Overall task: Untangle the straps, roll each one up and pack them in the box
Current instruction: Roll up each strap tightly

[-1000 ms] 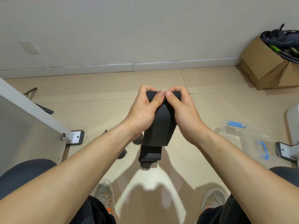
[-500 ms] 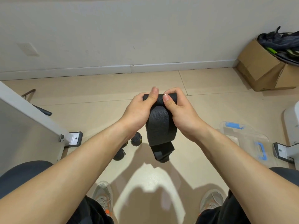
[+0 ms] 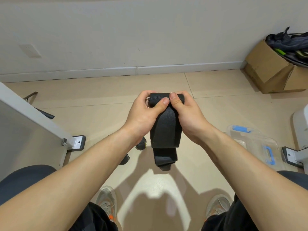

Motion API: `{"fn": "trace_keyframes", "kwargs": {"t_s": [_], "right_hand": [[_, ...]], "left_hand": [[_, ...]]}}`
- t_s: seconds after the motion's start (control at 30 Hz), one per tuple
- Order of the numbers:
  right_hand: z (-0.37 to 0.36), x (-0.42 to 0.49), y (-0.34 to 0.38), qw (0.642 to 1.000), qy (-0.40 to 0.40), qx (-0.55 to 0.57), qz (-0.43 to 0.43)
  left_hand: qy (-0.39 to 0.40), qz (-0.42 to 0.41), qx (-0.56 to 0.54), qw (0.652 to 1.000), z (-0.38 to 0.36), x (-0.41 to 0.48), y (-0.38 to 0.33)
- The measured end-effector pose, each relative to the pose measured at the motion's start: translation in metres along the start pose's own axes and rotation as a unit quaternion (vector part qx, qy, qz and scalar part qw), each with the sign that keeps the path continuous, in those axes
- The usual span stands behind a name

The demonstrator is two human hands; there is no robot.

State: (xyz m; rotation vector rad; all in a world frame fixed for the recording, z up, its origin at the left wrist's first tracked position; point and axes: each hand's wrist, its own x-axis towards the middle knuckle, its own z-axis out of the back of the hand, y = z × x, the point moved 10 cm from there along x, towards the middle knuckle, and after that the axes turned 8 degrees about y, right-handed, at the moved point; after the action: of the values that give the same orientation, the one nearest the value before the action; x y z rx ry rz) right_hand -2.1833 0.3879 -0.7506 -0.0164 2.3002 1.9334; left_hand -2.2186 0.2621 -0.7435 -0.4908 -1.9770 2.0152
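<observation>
The black strap (image 3: pixel 165 129) is being held up mid-view above the floor (image 3: pixel 116 97), and it is being gripped from both sides. The left hand (image 3: pixel 141 115) is being curled round the 9 o'clock end of the roll (image 3: pixel 158 97), and the right hand (image 3: pixel 190 114) round its 3 o'clock end. Both thumbs (image 3: pixel 164 101) are being pressed onto the top. The roll's long axis is being carried across from 9 to 3 o'clock, and the unwound tail (image 3: pixel 164 157) is being let hang toward 6 o'clock. The winding is therefore judged unfinished, with the next turns to be taken downward along that tail.

The clear plastic box (image 3: pixel 266 140) with blue handles is being seen on the floor at 4 o'clock from the hands. It is nearer the right hand, so packing would probably be done from that side.

Two small dark rolls (image 3: pixel 141 145) are being glimpsed on the floor at 7 o'clock, partly hidden by the left wrist. Whether they are finished straps cannot be told for certain.
</observation>
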Motion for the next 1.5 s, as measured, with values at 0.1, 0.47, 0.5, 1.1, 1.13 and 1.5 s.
{"fn": "trace_keyframes", "kwargs": {"t_s": [0.1, 0.47, 0.5, 1.1, 1.13, 1.5], "right_hand": [[0.001, -0.001, 0.001, 0.999, 0.008, -0.049, 0.016], [-0.005, 0.000, -0.003, 0.998, 0.023, 0.048, -0.019], [-0.005, 0.000, -0.001, 0.999, 0.022, 0.048, -0.010], [-0.004, -0.001, -0.011, 1.000, 0.009, -0.004, -0.022], [-0.004, -0.001, -0.010, 1.000, 0.011, 0.008, -0.018], [0.004, 0.003, -0.001, 1.000, 0.011, 0.001, -0.011]], "left_hand": [[0.003, 0.039, -0.011, 0.999, -0.006, 0.000, 0.007], [0.037, -0.013, -0.038, 0.999, -0.010, 0.001, -0.006], [0.041, -0.015, -0.029, 0.999, -0.010, 0.001, -0.007], [0.010, -0.012, -0.034, 0.999, -0.005, 0.001, -0.003], [0.013, -0.007, -0.040, 0.999, -0.005, 0.001, -0.002], [0.018, -0.022, 0.003, 1.000, -0.003, 0.001, -0.010]]}}
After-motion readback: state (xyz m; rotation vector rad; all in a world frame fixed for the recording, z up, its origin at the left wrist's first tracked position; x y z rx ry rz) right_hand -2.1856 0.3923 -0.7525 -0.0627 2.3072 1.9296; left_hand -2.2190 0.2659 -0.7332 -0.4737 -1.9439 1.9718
